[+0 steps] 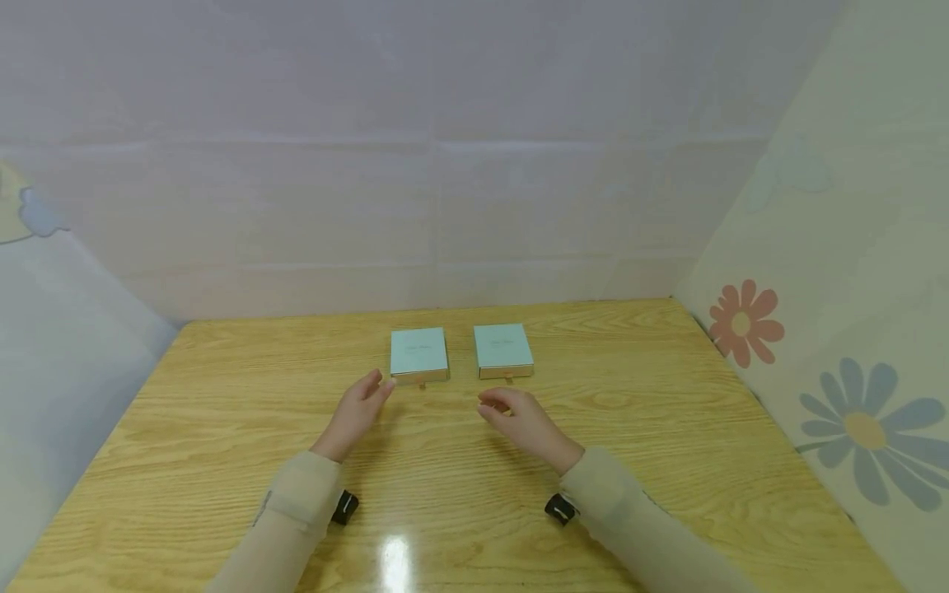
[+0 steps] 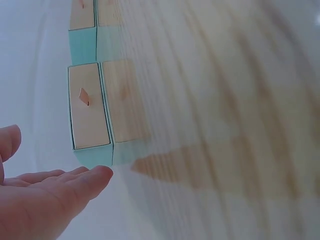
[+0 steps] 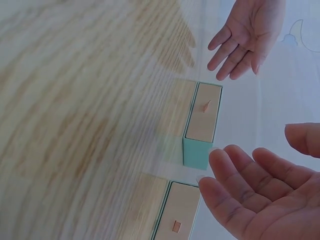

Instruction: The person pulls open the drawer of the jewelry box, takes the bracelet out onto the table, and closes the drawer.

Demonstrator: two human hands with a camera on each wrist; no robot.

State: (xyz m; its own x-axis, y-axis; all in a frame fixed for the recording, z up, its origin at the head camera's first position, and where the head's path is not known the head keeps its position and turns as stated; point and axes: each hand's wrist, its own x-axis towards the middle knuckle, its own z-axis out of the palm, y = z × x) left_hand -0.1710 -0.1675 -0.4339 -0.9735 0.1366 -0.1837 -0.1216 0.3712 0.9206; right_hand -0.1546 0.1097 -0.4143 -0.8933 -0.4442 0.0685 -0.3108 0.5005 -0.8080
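Two flat, square, pale mint boxes lie side by side on the wooden table, a small gap between them. The left box point(image 1: 418, 352) and the right box point(image 1: 503, 346) each have a pinkish drawer front with a small pull tab, facing the person. My left hand point(image 1: 359, 409) hovers by the near left corner of the left box, fingers extended, holding nothing. My right hand point(image 1: 525, 422) is in front of the right box, apart from it, with relaxed, slightly bent fingers and nothing in them. In the right wrist view, the left hand point(image 3: 249, 37) shows its palm.
The wood-grain table point(image 1: 445, 494) reflects a bright light near its front. A pale sheet point(image 1: 445, 206) hangs along the back edge, and a flower-printed sheet point(image 1: 853, 329) stands at the right. Dark wrist devices point(image 1: 344, 507) sit below the sleeves.
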